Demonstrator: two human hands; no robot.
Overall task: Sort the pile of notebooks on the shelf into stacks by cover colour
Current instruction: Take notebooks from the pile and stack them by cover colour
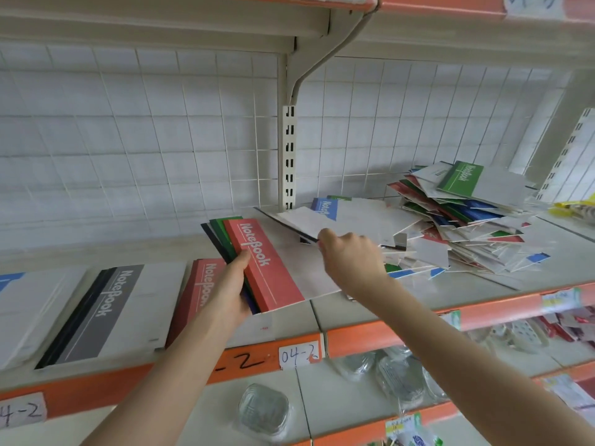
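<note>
- My left hand [230, 284] is gripping a fanned bundle of notebooks, a red notebook [267, 268] on top, just left of the pile [467, 217].
- My right hand [351, 255] is pinching the edge of a white-faced notebook [306, 218] at the pile's left fringe.
- A red stack [201, 284] and a grey stack [106, 310] are lying well left of the pile.
- The pile is sprawling on the shelf [418, 294], with a green notebook [460, 177] lying topmost.

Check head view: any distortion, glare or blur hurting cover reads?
Head view: strong wide-angle bending, the orange shelf edge bows; light soft, even, no glare; print on the red notebook in the left hand reads sharp; the pile at right looks softer.
</note>
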